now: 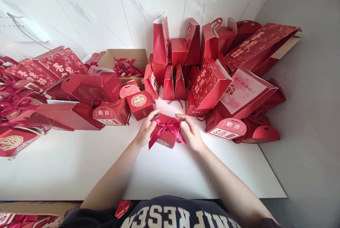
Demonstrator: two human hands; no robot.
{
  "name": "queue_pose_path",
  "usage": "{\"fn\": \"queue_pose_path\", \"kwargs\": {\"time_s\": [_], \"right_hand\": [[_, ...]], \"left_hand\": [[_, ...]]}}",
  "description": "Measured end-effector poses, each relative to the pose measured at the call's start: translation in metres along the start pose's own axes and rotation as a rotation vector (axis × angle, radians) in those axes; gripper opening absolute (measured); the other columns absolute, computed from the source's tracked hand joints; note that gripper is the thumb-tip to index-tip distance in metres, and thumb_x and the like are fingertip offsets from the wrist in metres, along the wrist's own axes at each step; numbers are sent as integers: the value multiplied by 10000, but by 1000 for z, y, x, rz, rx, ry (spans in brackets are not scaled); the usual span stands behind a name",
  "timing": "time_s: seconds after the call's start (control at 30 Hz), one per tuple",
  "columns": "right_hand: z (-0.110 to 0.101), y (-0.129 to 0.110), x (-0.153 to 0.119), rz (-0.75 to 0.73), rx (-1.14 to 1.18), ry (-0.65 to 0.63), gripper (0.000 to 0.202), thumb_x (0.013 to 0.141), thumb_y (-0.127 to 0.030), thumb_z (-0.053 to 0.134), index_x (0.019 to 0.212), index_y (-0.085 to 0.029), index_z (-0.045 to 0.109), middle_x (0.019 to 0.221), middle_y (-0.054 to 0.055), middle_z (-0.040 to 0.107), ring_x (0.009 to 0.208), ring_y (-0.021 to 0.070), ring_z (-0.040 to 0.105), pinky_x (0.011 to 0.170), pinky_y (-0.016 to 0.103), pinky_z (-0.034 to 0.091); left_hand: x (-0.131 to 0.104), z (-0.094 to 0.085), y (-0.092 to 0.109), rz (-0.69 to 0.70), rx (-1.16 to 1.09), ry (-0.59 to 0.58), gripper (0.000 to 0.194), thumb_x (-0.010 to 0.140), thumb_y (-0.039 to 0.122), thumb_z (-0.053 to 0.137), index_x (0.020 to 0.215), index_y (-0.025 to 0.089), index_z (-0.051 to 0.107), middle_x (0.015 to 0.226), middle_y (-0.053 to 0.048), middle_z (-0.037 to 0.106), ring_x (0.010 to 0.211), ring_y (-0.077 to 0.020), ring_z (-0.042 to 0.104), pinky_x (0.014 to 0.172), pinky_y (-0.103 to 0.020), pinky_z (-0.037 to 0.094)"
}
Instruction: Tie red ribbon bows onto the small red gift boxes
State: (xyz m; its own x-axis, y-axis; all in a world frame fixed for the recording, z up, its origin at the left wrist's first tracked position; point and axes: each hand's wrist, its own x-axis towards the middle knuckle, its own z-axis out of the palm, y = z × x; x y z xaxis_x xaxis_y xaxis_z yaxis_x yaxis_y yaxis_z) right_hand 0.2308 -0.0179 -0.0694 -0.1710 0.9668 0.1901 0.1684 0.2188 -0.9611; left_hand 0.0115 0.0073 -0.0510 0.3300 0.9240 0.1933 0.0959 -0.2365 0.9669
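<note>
A small red box [165, 136] with a shiny crimson ribbon bow [168, 126] on its top is at the middle of the white table [106, 164]. My left hand [147, 129] closes on the box's left side, thumb near the ribbon loop. On the right side, my right hand [190, 132] has its fingers against the box and the ribbon edge. The box sits between both hands, and its underside is hidden.
Many red gift boxes [111, 112] crowd the left and back. An open cardboard box [106, 58] holds crimson ribbons [124, 68]. More red boxes [225, 129] are piled at the right beside a grey wall [305, 114]. Red packaging [29, 221] shows below the table's front edge.
</note>
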Motion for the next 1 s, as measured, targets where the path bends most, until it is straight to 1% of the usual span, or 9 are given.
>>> {"fn": "queue_pose_path", "kwargs": {"time_s": [0.07, 0.13, 0.23, 0.3, 0.4, 0.5, 0.7, 0.87, 1.0], "right_hand": [[-1, -3, 1, -9, 56, 51, 385, 993, -510, 405, 1212, -238, 568, 1230, 89, 633, 1210, 249, 563, 1078, 421, 402], [-4, -8, 3, -17, 88, 61, 336, 986, -498, 437, 1114, -240, 608, 1221, 83, 631, 1201, 242, 562, 1066, 405, 401], [-10, -17, 5, -2, 94, -17, 312, 969, -487, 489, 887, -218, 623, 1228, 88, 620, 1188, 246, 561, 1020, 389, 417], [-14, -23, 6, 18, 105, -85, 339, 960, -493, 506, 802, -206, 598, 1235, 92, 614, 1184, 246, 562, 1004, 386, 423], [-17, -30, 6, 37, 80, -175, 312, 918, -497, 582, 809, -207, 610, 1272, 93, 602, 1242, 250, 533, 1074, 408, 368], [-21, -34, 8, 56, 51, -268, 277, 863, -490, 664, 834, -214, 668, 1362, 90, 564, 1319, 261, 485, 1135, 421, 305], [-28, -38, 28, 89, 74, -463, 365, 906, -511, 593, 741, -197, 675, 1410, 88, 533, 1342, 269, 471, 1089, 424, 376], [-31, -39, 52, -53, -78, -531, 354, 890, -469, 627, 666, -196, 611, 1351, 74, 564, 1317, 260, 484, 1118, 462, 332], [-32, -42, 60, -147, -167, -564, 314, 910, -408, 608, 678, -197, 611, 1359, 68, 556, 1273, 255, 522, 1092, 460, 359]], "left_hand": [[2, 1, 5, -7, 46, 119, 514, 934, 516, 501, 1354, 219, 500, 1379, -123, 551, 1288, -268, 516, 1124, -449, 384], [2, 2, 13, -1, 127, 176, 415, 919, 429, 566, 1281, 227, 548, 1326, -108, 580, 1235, -250, 551, 1069, -422, 439], [0, 4, 26, 56, 297, 122, 204, 894, 330, 609, 1056, 221, 670, 1290, -84, 581, 1228, -242, 548, 1060, -397, 441], [-1, 7, 33, 92, 397, 66, 111, 883, 280, 615, 918, 215, 696, 1268, -73, 583, 1223, -241, 549, 1068, -402, 427], [-3, 10, 38, 121, 496, 14, 89, 876, 244, 610, 842, 212, 686, 1245, -63, 593, 1232, -243, 538, 1078, -416, 409], [-4, 10, 37, 110, 517, -24, 82, 875, 242, 604, 847, 215, 676, 1266, -61, 583, 1242, -244, 530, 1076, -420, 412], [-3, 4, 30, 71, 428, -94, 48, 854, 242, 615, 842, 210, 648, 1278, -72, 573, 1307, -261, 489, 1103, -429, 400], [-2, 7, 23, 54, 355, -44, 67, 816, 242, 640, 799, 199, 592, 1295, -96, 560, 1295, -277, 510, 1066, -433, 444], [-3, 7, 27, 48, 363, -40, 99, 807, 268, 658, 779, 197, 594, 1337, -96, 541, 1294, -283, 508, 1079, -442, 428]]}}
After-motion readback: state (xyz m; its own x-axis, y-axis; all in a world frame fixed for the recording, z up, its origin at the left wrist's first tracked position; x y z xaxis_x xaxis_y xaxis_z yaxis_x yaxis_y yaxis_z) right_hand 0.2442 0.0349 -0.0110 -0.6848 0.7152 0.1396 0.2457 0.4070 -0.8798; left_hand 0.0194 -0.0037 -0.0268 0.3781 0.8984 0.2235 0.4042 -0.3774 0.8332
